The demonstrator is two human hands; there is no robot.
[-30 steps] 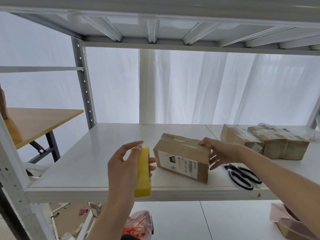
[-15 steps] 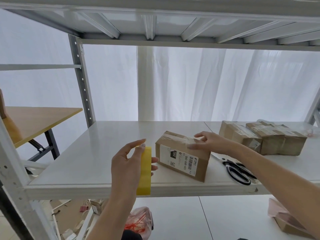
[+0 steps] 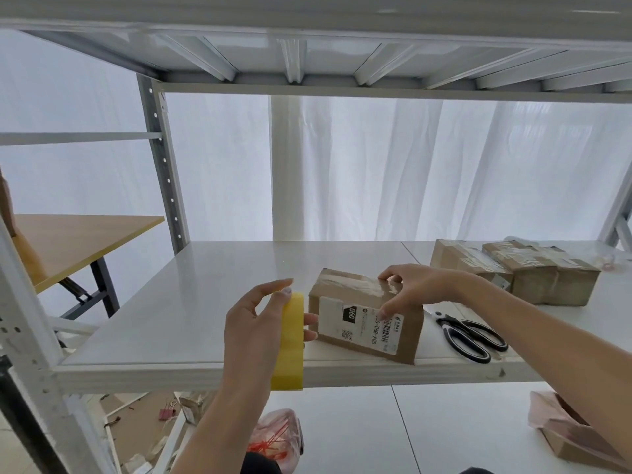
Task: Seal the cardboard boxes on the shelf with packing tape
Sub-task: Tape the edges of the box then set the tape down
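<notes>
Just now the left hand (image 3: pixel 253 331) holds the yellow roll of packing tape (image 3: pixel 289 340) edge-on, its fingers (image 3: pixel 309 335) curled round the far side of the roll and the thumb lifted above the top rim; the roll hangs at the front lip of the white shelf (image 3: pixel 171 319), its lower part below the shelf edge. It sits just left of the cardboard box (image 3: pixel 362 323), and the fingertips come so close to the box's left face that I cannot tell whether they touch it. The right hand (image 3: pixel 415 292) grips the box at its upper right part; its fingers lie bent over the glossy taped seam on top, and the thumb presses on the white label on the front face. The box stands on the shelf near the front edge, turned at a slant. Black-handled scissors (image 3: pixel 473 338) lie on the shelf just right of the box, apart from it; behind them two taped boxes (image 3: pixel 543 277) sit side by side, touching, well apart from both hands. A wooden surface (image 3: pixel 75 241) stands to the left beyond the shelf upright; white curtains (image 3: pixel 376 172) hang behind.
</notes>
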